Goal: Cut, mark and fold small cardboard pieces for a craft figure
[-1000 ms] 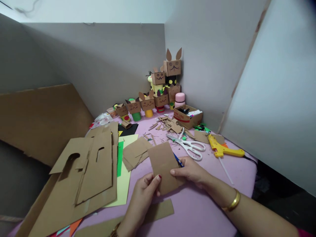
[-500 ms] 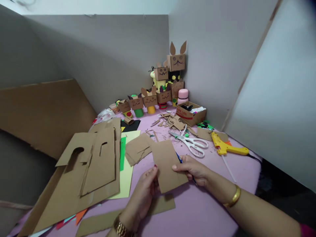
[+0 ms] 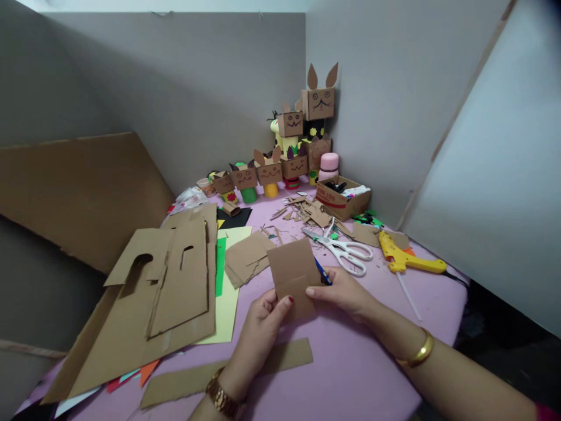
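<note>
Both hands hold a small brown cardboard piece upright over the pink table. My left hand pinches its lower left edge with thumb and fingers. My right hand grips its right edge and also holds a blue pen, whose tip sticks out behind the card. A faint crease runs across the piece. A long cardboard strip lies on the table under my left wrist.
White scissors and a yellow glue gun lie right of the card. Cut cardboard sheets over coloured paper fill the left. Cardboard animal figures and a small box stand in the far corner by the walls.
The cardboard piece has been turned and raised, now showing shorter and more upright. My left hand has shifted its pinch to the lower edge. The view has tilted slightly down.
</note>
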Tool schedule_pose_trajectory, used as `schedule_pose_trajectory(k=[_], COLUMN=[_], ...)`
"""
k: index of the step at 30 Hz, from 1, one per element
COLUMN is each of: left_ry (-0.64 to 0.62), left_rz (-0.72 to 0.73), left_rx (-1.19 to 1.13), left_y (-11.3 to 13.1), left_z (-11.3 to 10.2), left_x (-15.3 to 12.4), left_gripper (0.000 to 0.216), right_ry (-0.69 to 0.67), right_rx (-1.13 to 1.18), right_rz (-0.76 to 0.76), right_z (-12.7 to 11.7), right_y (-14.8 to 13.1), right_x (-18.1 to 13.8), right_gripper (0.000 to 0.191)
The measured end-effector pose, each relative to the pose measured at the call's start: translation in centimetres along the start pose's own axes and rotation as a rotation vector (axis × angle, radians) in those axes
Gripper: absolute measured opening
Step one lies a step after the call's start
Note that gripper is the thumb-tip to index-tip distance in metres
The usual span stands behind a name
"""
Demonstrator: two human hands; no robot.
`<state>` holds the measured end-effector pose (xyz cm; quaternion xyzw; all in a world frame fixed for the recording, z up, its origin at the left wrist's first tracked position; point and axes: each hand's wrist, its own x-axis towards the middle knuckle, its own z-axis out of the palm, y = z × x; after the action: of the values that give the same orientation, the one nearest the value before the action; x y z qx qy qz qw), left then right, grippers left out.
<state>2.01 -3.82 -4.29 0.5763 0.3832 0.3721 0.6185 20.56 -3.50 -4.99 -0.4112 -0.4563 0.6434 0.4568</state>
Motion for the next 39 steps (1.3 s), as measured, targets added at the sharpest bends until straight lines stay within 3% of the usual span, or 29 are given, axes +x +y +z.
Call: schedule_pose_trajectory(k=[4,7,20,32,37,39], left_ry=[0.084,0.101,0.091,0.104,0.120,0.129], left_rz=[0.105,0.084,0.064,0.083,0.092,0.073], left_rx=[0.360,0.436,0.488,0.473,0.364,0.276], left_y=[-0.9,-1.4,-1.5,-1.8,-1.6,-1.4], left_z=[-0.5,-0.7,-1.0,-0.9,-0.7,-0.7], left_x=[0.2,0.3,0.3,0.2,0.3,0.3], left_gripper=[0.028,0.028,0.026,0.028,0.030,0.031], right_ry=[0.066,0.105,0.134,0.166,0.191,0.259], right_rx=[-0.145,-0.231,-0.467,-0.476,-0.422,-0.388], right_rz=[-0.136,-0.152,-0.295,-0.317,-0.300,-0.297], right_z=[-1.0,-1.5,0.2,0.4,0.5,0.3], right_y=[0.0,-0.1,0.7,0.6,0.7,0.6], right_x=[0.2,0.2,-0.2,-0.3,-0.2,-0.2], right_gripper=[0.025,0.022,0.033,0.028,0.029,0.019])
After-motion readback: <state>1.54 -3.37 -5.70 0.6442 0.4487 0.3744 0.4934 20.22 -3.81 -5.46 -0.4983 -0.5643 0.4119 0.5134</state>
